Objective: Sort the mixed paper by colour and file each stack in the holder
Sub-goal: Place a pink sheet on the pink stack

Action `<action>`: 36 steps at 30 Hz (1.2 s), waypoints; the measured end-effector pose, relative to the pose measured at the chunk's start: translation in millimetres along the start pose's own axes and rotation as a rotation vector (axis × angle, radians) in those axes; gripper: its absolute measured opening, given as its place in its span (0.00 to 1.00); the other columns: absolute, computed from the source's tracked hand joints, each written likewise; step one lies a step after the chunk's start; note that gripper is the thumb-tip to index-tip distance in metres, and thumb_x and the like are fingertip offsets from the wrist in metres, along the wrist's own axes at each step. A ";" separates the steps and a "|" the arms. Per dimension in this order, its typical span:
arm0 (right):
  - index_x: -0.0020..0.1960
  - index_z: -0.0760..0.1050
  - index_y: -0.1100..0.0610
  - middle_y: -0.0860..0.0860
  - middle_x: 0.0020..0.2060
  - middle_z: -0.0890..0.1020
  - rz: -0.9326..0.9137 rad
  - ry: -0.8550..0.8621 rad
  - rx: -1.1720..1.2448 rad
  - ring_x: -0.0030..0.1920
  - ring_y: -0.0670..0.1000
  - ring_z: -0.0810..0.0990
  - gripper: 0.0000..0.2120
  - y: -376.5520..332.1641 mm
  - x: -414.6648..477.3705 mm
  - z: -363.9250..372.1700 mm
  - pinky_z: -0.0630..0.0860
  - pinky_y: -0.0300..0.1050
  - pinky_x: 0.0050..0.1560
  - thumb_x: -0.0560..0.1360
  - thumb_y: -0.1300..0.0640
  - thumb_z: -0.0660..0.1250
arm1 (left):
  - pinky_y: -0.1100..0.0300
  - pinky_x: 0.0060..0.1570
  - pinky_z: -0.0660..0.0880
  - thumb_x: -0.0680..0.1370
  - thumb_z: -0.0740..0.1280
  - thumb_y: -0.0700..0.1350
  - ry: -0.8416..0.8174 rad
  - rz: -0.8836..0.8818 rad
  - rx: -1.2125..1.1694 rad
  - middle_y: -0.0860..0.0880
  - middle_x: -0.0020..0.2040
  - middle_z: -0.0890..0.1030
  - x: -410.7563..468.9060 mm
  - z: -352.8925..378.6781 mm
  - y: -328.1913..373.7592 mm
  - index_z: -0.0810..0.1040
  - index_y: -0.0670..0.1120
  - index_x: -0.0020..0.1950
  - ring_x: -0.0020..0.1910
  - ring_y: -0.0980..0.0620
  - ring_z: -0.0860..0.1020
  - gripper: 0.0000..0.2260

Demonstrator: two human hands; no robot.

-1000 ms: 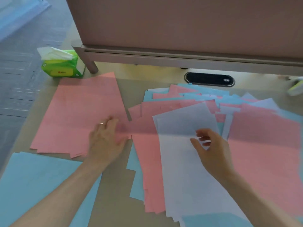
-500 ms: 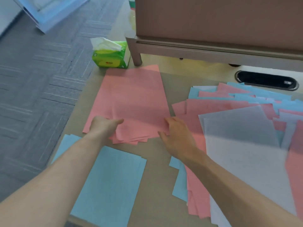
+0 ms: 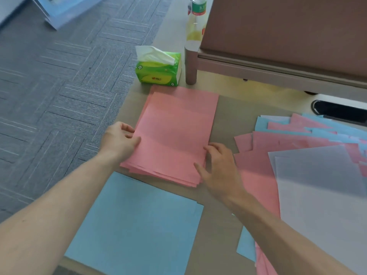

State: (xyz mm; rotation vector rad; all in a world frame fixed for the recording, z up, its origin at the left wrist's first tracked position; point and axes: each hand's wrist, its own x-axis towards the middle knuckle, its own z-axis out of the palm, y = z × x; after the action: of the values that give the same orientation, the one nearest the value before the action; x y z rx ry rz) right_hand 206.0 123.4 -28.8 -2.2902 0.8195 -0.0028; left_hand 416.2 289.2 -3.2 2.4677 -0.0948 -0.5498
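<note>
Nearest me, the flat stack of light blue paper sheets (image 3: pixel 135 225) lies on the tan bench (image 3: pixel 224 120). Just past it, the stack of pink paper sheets (image 3: pixel 174 135) sits between my hands. My left hand (image 3: pixel 119 141) pinches its left edge, fingers curled, thumb on top. My right hand (image 3: pixel 218 167) presses loose, spread fingers against its right edge. Off right sprawls the fanned mixed pile of pink, blue and white sheets (image 3: pixel 307 139). Farther back stands a green tissue pack (image 3: pixel 158 70), then a clear plastic bottle (image 3: pixel 195 18).
</note>
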 end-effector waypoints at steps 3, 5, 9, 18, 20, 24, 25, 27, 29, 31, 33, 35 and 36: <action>0.75 0.67 0.57 0.52 0.73 0.65 0.039 -0.009 0.096 0.74 0.51 0.61 0.29 -13.3 -0.3 16.0 0.59 0.42 0.73 0.78 0.49 0.70 | 0.52 0.53 0.78 0.74 0.75 0.43 0.021 0.041 0.101 0.47 0.45 0.84 2.4 3.0 -13.0 0.78 0.45 0.53 0.48 0.45 0.83 0.10; 0.75 0.66 0.58 0.52 0.73 0.66 0.101 0.023 0.195 0.75 0.51 0.62 0.30 -20.3 1.4 21.3 0.58 0.40 0.74 0.77 0.49 0.70 | 0.53 0.54 0.77 0.74 0.75 0.44 0.039 0.064 0.137 0.48 0.48 0.83 2.2 7.6 -21.4 0.78 0.45 0.54 0.50 0.46 0.82 0.12; 0.75 0.67 0.56 0.49 0.70 0.71 0.234 0.056 0.380 0.70 0.48 0.70 0.30 -27.5 8.5 22.0 0.65 0.44 0.72 0.77 0.50 0.71 | 0.50 0.61 0.71 0.74 0.75 0.50 0.083 0.100 0.248 0.43 0.58 0.77 3.2 14.9 -29.5 0.75 0.44 0.61 0.60 0.42 0.75 0.20; 0.73 0.69 0.53 0.47 0.68 0.73 0.251 0.110 0.458 0.67 0.47 0.72 0.28 -16.5 5.0 -2.3 0.70 0.50 0.69 0.76 0.48 0.71 | 0.47 0.65 0.69 0.74 0.76 0.51 0.124 0.171 0.314 0.42 0.63 0.75 -19.6 30.7 -4.6 0.72 0.46 0.64 0.65 0.40 0.72 0.24; 0.73 0.69 0.52 0.47 0.67 0.73 0.223 0.137 0.425 0.66 0.47 0.73 0.27 2.4 -3.3 -25.4 0.70 0.51 0.69 0.77 0.48 0.71 | 0.52 0.60 0.69 0.74 0.75 0.48 0.052 0.291 0.214 0.45 0.59 0.77 -47.3 52.4 23.1 0.75 0.46 0.62 0.60 0.44 0.74 0.20; 0.71 0.72 0.55 0.49 0.65 0.76 0.205 0.210 0.273 0.64 0.50 0.75 0.24 69.9 -32.2 -89.0 0.73 0.54 0.66 0.77 0.53 0.71 | 0.60 0.49 0.73 0.75 0.75 0.45 -0.242 0.445 0.033 0.52 0.48 0.80 -123.3 118.8 85.6 0.79 0.47 0.56 0.47 0.50 0.78 0.12; 0.71 0.72 0.55 0.49 0.64 0.77 0.206 0.235 0.224 0.62 0.51 0.76 0.23 91.1 -42.9 -105.5 0.74 0.54 0.65 0.77 0.54 0.71 | 0.61 0.49 0.73 0.75 0.74 0.45 -0.306 0.434 0.009 0.52 0.48 0.80 -143.7 137.2 99.7 0.79 0.48 0.57 0.46 0.51 0.78 0.11; 0.71 0.72 0.55 0.49 0.63 0.77 0.232 0.256 0.132 0.61 0.52 0.77 0.23 132.9 -67.5 -135.6 0.75 0.53 0.63 0.77 0.53 0.71 | 0.60 0.50 0.72 0.76 0.73 0.49 -0.403 0.358 0.000 0.53 0.53 0.81 -181.1 173.3 122.7 0.78 0.49 0.59 0.50 0.52 0.79 0.13; 0.71 0.71 0.55 0.51 0.64 0.76 0.266 0.250 0.048 0.62 0.54 0.77 0.24 173.5 -93.0 -157.5 0.74 0.51 0.62 0.77 0.54 0.71 | 0.60 0.50 0.70 0.75 0.73 0.52 -0.448 0.258 0.000 0.54 0.55 0.79 -210.1 203.5 134.8 0.76 0.50 0.60 0.53 0.52 0.77 0.16; 0.72 0.71 0.58 0.54 0.64 0.76 0.286 0.226 -0.025 0.64 0.57 0.76 0.26 209.2 -115.7 -169.1 0.70 0.49 0.64 0.76 0.54 0.73 | 0.59 0.49 0.69 0.75 0.74 0.52 -0.421 0.166 -0.016 0.54 0.53 0.77 -231.1 221.9 141.7 0.76 0.47 0.60 0.52 0.51 0.76 0.17; 0.72 0.70 0.59 0.56 0.66 0.74 0.281 0.162 -0.059 0.67 0.59 0.73 0.30 234.6 -132.6 -172.4 0.67 0.48 0.68 0.74 0.54 0.74 | 0.56 0.51 0.72 0.74 0.75 0.50 -0.349 0.095 -0.034 0.52 0.50 0.77 -244.2 234.7 145.0 0.76 0.45 0.58 0.50 0.50 0.76 0.18; 0.74 0.67 0.59 0.55 0.69 0.71 0.262 0.097 -0.053 0.70 0.57 0.69 0.33 247.5 -143.5 -171.1 0.63 0.47 0.70 0.74 0.52 0.75 | 0.55 0.50 0.74 0.73 0.76 0.48 -0.319 0.013 -0.106 0.54 0.48 0.78 -254.2 242.7 149.7 0.76 0.45 0.56 0.47 0.51 0.78 0.16; 0.75 0.66 0.59 0.54 0.71 0.69 0.248 0.079 -0.040 0.71 0.56 0.67 0.34 250.8 -146.4 -169.6 0.62 0.46 0.72 0.73 0.52 0.75 | 0.56 0.48 0.75 0.73 0.77 0.47 -0.330 -0.035 -0.157 0.54 0.47 0.79 -259.2 245.0 153.3 0.77 0.45 0.56 0.45 0.53 0.78 0.15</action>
State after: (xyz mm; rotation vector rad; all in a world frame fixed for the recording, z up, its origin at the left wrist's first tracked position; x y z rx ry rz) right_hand -88.4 -38.9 -22.2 -2.2219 1.1494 0.0349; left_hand 89.1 80.0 -0.3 2.2120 -0.1346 -0.9392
